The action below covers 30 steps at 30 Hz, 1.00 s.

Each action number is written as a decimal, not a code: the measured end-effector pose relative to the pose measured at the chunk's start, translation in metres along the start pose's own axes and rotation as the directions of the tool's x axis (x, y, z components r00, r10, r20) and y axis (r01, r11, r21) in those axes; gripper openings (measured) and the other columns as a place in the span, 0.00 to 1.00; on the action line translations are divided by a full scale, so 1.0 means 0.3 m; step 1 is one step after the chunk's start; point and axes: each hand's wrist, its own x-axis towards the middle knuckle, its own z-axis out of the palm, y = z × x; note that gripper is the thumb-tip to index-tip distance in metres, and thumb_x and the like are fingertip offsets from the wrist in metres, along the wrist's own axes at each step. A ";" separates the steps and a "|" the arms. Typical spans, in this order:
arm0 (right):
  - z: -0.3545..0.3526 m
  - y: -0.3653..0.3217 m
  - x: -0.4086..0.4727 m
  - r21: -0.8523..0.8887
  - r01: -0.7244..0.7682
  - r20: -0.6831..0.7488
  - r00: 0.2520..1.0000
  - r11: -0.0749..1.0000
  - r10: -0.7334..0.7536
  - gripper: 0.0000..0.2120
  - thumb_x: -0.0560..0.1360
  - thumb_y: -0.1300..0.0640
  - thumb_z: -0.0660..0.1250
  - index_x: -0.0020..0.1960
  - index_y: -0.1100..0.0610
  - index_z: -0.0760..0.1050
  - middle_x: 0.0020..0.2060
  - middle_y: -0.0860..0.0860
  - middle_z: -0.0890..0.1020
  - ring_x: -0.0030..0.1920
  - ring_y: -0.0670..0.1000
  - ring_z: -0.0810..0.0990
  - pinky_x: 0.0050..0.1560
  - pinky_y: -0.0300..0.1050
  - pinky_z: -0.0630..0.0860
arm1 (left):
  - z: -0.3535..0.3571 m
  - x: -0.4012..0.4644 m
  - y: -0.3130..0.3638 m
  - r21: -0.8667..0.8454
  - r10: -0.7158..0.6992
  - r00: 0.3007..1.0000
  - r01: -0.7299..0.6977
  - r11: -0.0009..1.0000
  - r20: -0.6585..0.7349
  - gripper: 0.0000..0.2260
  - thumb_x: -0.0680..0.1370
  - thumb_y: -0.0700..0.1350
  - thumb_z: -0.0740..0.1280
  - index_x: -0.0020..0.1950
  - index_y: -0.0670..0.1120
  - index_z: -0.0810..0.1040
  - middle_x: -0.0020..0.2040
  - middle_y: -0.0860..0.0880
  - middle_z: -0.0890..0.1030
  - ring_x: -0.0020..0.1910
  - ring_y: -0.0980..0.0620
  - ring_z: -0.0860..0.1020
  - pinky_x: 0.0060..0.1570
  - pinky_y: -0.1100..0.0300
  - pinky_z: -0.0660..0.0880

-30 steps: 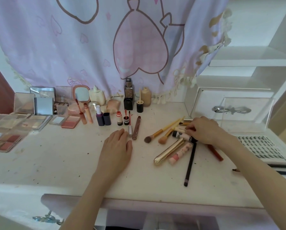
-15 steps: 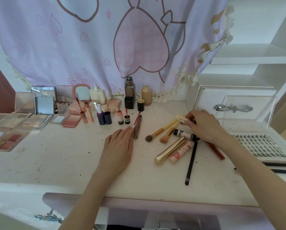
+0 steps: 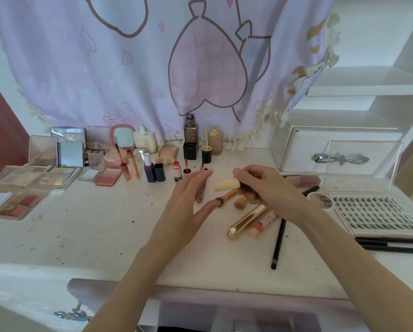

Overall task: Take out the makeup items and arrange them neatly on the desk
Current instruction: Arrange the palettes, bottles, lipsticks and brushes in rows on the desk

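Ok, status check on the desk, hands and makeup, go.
Right hand grips cream tube. Left hand open, fingers over a brown tube. Gold tube, black pencil loose underneath.

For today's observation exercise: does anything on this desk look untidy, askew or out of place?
Yes. The back-left items stand in a row, but beside the right hand a gold tube, a pink tube and a black pencil lie slanted and overlapping. Dark specks dot the desk.
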 end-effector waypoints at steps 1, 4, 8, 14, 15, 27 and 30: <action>0.019 -0.005 -0.004 0.047 -0.024 0.035 0.999 0.999 0.023 0.11 0.76 0.52 0.64 0.45 0.61 0.76 0.28 0.52 0.77 0.25 0.46 0.68 0.30 0.39 0.66 | -0.003 0.005 0.012 -0.026 0.011 1.000 -0.011 1.000 -0.006 0.23 0.73 0.54 0.65 0.67 0.53 0.67 0.58 0.62 0.68 0.56 0.69 0.66 0.55 0.79 0.62; 0.056 -0.012 -0.015 0.192 -0.058 0.097 0.994 0.980 0.039 0.14 0.76 0.51 0.65 0.43 0.63 0.74 0.26 0.53 0.76 0.23 0.46 0.67 0.26 0.38 0.63 | -0.013 0.010 0.030 -0.018 0.038 0.997 -0.039 0.999 -0.069 0.16 0.73 0.48 0.68 0.60 0.50 0.72 0.49 0.59 0.72 0.47 0.69 0.69 0.48 0.78 0.65; 0.078 -0.009 -0.031 0.243 -0.077 0.048 0.997 0.967 0.067 0.16 0.74 0.47 0.66 0.42 0.62 0.73 0.22 0.50 0.69 0.21 0.46 0.60 0.20 0.35 0.56 | -0.016 -0.003 0.030 0.043 0.036 0.993 -0.032 0.999 -0.110 0.10 0.76 0.44 0.65 0.57 0.44 0.75 0.45 0.55 0.72 0.44 0.67 0.70 0.45 0.78 0.65; 0.124 0.006 -0.052 0.289 -0.018 -0.012 1.000 0.957 0.023 0.11 0.77 0.54 0.63 0.41 0.61 0.70 0.22 0.50 0.70 0.20 0.44 0.62 0.21 0.34 0.59 | -0.004 -0.026 0.029 -0.074 -0.083 0.994 0.077 0.994 -0.078 0.12 0.75 0.59 0.48 0.47 0.55 0.66 0.34 0.56 0.67 0.31 0.60 0.69 0.34 0.72 0.66; 0.128 0.006 -0.054 0.237 0.028 -0.026 0.999 0.971 -0.023 0.10 0.77 0.55 0.63 0.41 0.60 0.71 0.23 0.50 0.71 0.20 0.43 0.64 0.22 0.33 0.60 | 0.001 -0.027 0.030 -0.091 -0.113 0.991 0.106 0.990 -0.065 0.10 0.75 0.59 0.47 0.44 0.57 0.63 0.32 0.56 0.66 0.30 0.60 0.69 0.32 0.72 0.66; 0.125 0.029 -0.055 0.110 0.108 -0.088 0.991 0.988 -0.098 0.12 0.75 0.51 0.66 0.42 0.61 0.74 0.21 0.47 0.75 0.20 0.41 0.68 0.22 0.32 0.62 | -0.031 -0.032 -0.009 -0.059 -0.125 0.988 0.131 0.990 0.093 0.16 0.69 0.57 0.69 0.48 0.64 0.63 0.42 0.62 0.72 0.39 0.66 0.71 0.40 0.74 0.69; 0.128 0.028 -0.058 0.130 0.080 -0.055 0.996 0.988 -0.074 0.13 0.76 0.51 0.64 0.43 0.61 0.75 0.23 0.48 0.75 0.20 0.41 0.67 0.22 0.32 0.62 | -0.031 -0.045 -0.010 -0.071 -0.104 0.994 0.106 0.992 0.031 0.11 0.72 0.53 0.68 0.43 0.62 0.65 0.37 0.58 0.73 0.36 0.63 0.71 0.37 0.73 0.68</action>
